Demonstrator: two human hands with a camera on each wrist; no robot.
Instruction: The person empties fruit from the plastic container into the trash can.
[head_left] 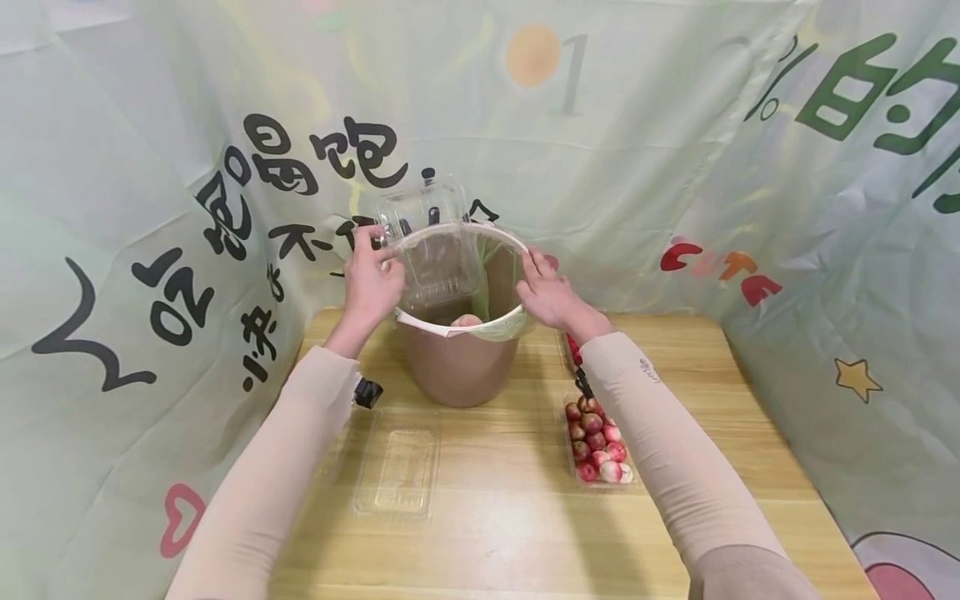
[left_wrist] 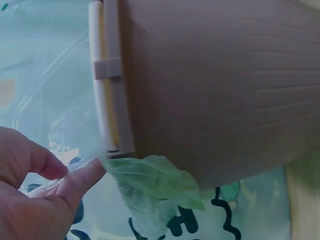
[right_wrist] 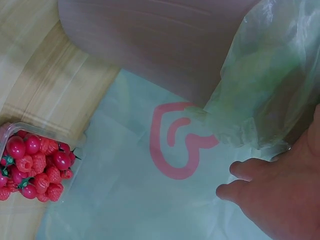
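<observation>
A brown trash can (head_left: 459,367) with a pale rim and a green plastic bag liner (right_wrist: 270,75) stands on the table. My left hand (head_left: 372,279) pinches a clear plastic box (head_left: 442,258) between thumb and fingers, tilted over the can's opening. The left wrist view shows the left hand (left_wrist: 45,185) right beside the rim, near a bunched flap of the bag (left_wrist: 155,180). My right hand (head_left: 553,292) grips the can's right rim, thumb toward the inside; its fingertips (right_wrist: 242,170) show outside, below the bag. Inside the can lies a round pinkish thing (head_left: 467,320).
An empty clear plastic tray (head_left: 397,471) lies at the table's front left. To the right sits a box of small red and pale fruits (head_left: 596,442). Behind it is a box of raspberries and cherry tomatoes (right_wrist: 37,162). Printed cloth walls (head_left: 637,167) enclose the table.
</observation>
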